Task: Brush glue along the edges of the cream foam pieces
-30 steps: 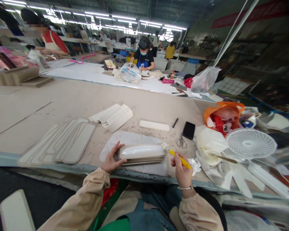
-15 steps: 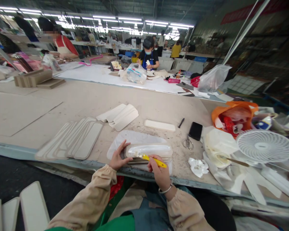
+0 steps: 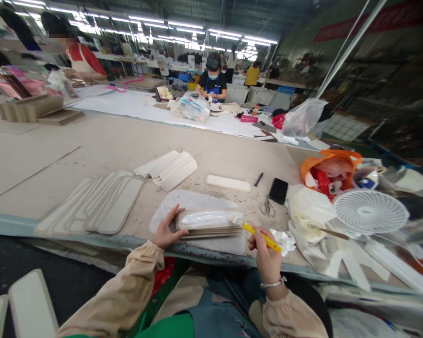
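My right hand (image 3: 264, 246) is closed round the yellow handle of a brush (image 3: 268, 240). Its pale, coated bristles touch the right end of the top panel in a stack of long rounded panels (image 3: 211, 232). A glossy white wet layer (image 3: 206, 219) covers much of that top panel. At the stack's left end, my left hand (image 3: 168, 228) grips the edges between thumb and fingers. Under the stack lies a white sheet (image 3: 169, 199). To the left, several pale panels with beige borders (image 3: 121, 206) overlap in a fanned row.
Pale strips (image 3: 178, 171) and a single panel (image 3: 227, 183) lie beyond the stack. Scissors (image 3: 268, 208), a black phone (image 3: 278, 190), crumpled white paper (image 3: 284, 240), a white fan grille (image 3: 370, 211) and an orange bag (image 3: 329, 171) are at right. A co-worker (image 3: 213, 82) works across the table.
My right hand has carried the brush rightward, from the middle of the top panel to its right end. The left hand keeps its place on the stack. The whole view has shifted slightly.
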Tool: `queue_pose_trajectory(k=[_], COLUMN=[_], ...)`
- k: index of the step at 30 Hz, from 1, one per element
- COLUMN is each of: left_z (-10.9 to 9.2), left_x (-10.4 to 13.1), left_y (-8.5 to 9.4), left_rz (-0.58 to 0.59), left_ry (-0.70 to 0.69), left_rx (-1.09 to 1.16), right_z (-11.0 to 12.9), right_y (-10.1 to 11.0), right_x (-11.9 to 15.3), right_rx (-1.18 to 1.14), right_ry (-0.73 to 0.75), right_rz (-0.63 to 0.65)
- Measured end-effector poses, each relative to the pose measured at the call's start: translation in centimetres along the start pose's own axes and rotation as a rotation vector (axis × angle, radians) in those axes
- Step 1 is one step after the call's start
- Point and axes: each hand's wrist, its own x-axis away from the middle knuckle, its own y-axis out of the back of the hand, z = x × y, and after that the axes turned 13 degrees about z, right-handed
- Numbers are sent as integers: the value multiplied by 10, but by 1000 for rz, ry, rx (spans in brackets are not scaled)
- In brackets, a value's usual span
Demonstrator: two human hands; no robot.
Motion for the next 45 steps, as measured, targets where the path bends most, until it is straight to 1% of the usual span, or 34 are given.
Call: queue_pose_trajectory(k=[2,5,9,12,15,17,20,23,29,33,37,40,42,45], left_z=[0,-1,-2,-1,0,-1,-3,-4,-2,1,4,4,2,-1], left_x=[0,0,0,0,0,0,0,0,0,0,0,0,1,1], left_y=[0,0,0,0,0,1,1,1,1,0,1,1,1,0], left_rz=[-3,-2,5,8,15,18,17,8,-5,-6,-3,-15,-25,-32], left_ry=[4,14,6,-10,-10,-7,4,25,25,27,14,2,-9,-31], left_rx=[10,16,-11,-3,-9,-25,-41,-45,-49,-55,-53,-57,-56,-29], right_z=[3,8,8,3,-2,-4,-6,-8,-13,-13,-13,-14,-16,-20], right_y=[-16,-49,-89,-106,-111,-108,-93,-69,-15,8,17,17,16,18], right_x=[2,4,7,9,10,10,10,8,0,-2,0,3,4,2], right_rx=[-62,-147,-172,-187,-203,-184,-120,-61,-6,6,45,27,34,89], right_ry=[17,12,5,11,15,18,19,21,14,-1,16,30,3,-38], right_rz=[78,246,437,495,510,504,451,334,57,-64,-106,-64,-42,-85])
